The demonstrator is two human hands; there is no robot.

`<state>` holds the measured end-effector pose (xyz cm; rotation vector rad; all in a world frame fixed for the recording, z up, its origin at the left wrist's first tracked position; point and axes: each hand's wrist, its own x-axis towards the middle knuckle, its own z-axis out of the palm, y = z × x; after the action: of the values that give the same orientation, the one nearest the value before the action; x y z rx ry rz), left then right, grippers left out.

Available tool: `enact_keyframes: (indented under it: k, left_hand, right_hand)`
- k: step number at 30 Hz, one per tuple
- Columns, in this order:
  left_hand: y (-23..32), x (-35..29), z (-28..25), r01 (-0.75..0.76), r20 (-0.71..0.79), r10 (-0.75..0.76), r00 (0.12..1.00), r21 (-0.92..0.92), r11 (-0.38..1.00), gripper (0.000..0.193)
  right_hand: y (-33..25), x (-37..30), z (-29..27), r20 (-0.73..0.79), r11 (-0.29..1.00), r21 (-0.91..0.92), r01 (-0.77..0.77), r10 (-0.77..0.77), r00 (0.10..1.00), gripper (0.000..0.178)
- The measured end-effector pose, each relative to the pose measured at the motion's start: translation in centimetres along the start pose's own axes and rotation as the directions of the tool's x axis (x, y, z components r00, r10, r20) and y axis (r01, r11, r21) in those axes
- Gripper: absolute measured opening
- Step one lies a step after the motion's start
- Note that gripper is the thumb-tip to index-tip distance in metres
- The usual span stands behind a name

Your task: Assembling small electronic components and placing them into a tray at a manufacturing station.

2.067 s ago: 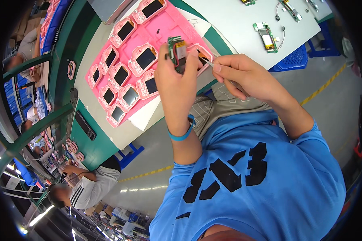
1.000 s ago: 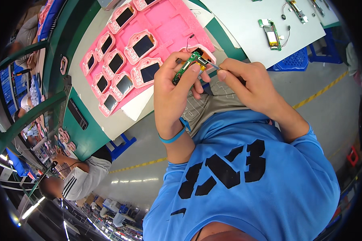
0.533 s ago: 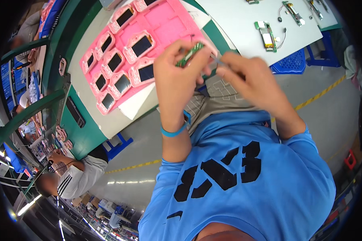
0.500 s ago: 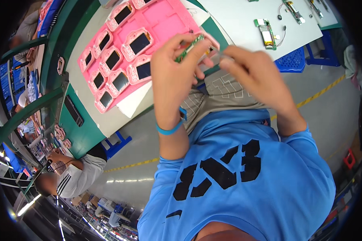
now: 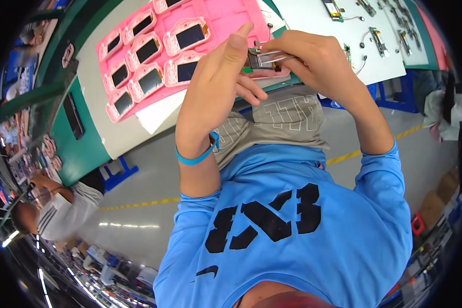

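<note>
Head view shows your left hand [image 5: 218, 82] and your right hand [image 5: 313, 56] raised together above the near edge of the table [image 5: 113, 143], both working on one small circuit board assembly [image 5: 256, 59].

1. Left hand: it is closed around the assembly from the left, thumb extended upward, fingers curled beneath. The part sits between your two hands, clear of the table surface.
2. Right hand: its fingers are pinched on the right end of the assembly. Whether a thin tool or a wire is also held there cannot be determined; the detail is too small.
3. Pink tray [image 5: 190, 41]: it lies on the table just beyond your hands. Its two rows of pockets each carry a pink framed screen unit [image 5: 148, 50]. The pocket nearest your hands is largely hidden behind them, so its content cannot be confirmed.
4. Loose boards with wires [image 5: 377, 38]: several lie on the white mat [image 5: 313, 25] to your right, well apart from the tray.

Progress assessment: the visible tray pockets are filled, which suggests most units are already prepared. The assembly in your hands is judged not yet finished, since both hands are engaged on it. The loose boards on the mat appear to be remaining stock awaiting handling.

Another person [image 5: 61, 205] sits at the lower left, apart from your work.
</note>
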<state>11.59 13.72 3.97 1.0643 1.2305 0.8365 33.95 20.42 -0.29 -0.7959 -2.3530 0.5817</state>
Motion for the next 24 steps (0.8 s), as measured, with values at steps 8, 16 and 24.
enact_keyframes:
  k: [8,16,24]
  left_hand:
    - [-3.8,-0.4,0.8,-0.165,-0.098,0.150,0.984,-0.165,0.972,0.080]
    - [-1.9,-4.7,0.9,-0.091,-0.401,0.239,0.885,0.353,0.931,0.072]
    - [-5.4,-0.5,0.7,-0.224,-0.221,0.661,0.717,0.825,0.519,0.081]
  right_hand:
    - [-1.6,1.7,0.0,0.158,0.997,0.026,-0.066,0.061,0.986,0.045]
    - [-2.0,2.0,-0.9,0.142,0.954,0.129,-0.270,0.252,0.957,0.044]
    - [-1.9,2.1,-0.1,0.215,0.989,-0.135,-0.064,0.093,0.972,0.041]
